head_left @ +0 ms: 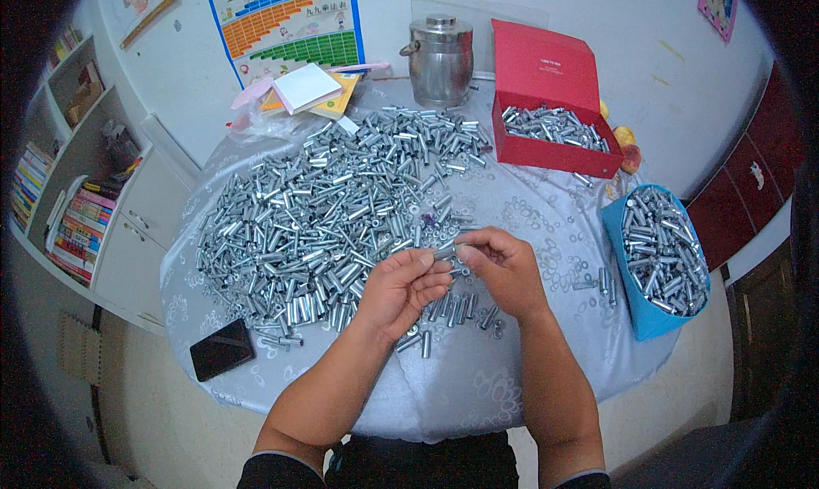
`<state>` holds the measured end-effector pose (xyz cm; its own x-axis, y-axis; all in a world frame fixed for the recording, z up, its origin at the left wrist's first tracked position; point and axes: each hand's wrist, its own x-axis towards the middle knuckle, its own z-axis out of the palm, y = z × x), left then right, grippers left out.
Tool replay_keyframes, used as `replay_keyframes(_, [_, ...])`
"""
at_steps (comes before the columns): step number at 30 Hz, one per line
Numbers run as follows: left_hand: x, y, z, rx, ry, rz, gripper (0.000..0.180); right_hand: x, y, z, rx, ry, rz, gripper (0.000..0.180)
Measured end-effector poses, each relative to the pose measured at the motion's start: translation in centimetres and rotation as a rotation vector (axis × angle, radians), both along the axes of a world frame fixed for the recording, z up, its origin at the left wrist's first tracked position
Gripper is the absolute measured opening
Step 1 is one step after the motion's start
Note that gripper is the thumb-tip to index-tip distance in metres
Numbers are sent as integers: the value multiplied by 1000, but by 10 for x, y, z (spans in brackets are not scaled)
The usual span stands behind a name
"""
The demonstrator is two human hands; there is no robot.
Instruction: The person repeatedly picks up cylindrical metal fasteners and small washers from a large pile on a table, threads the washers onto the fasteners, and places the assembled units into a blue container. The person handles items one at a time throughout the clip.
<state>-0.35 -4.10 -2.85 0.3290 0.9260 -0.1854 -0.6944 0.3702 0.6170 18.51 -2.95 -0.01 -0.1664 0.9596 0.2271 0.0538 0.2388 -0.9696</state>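
In front of me a short silver metal sleeve [444, 252] is held between both hands, above the near right edge of a big heap of metal parts. My left hand [399, 291], palm turned up, is closed with its thumb and fingertips at the left end of the sleeve. My right hand [505, 271] pinches the right end between thumb and forefinger. Whether a bolt sits inside the sleeve is hidden by my fingers. The heap [316, 208] mixes silver sleeves, bolts and washers. Several loose sleeves [456, 306] lie just below my hands.
A blue container [616, 259] full of assembled-looking bolts stands at the right edge; an open red box [554, 153] holds more behind it. At the back are a metal canister [440, 63] and papers [307, 88]. A dark phone-like device [222, 350] lies front left on the patterned tablecloth [478, 395].
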Motion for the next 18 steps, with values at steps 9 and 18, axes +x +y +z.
replay_keyframes(9, [-6, 3, 2, 3, -35, 88, 15, 14, 11, -2, -52, -94, -228, 15])
replay_keyframes(18, [-9, 3, 6, 13, -13, 154, 18, 45, 6, -3, 29, -605, 193, 18])
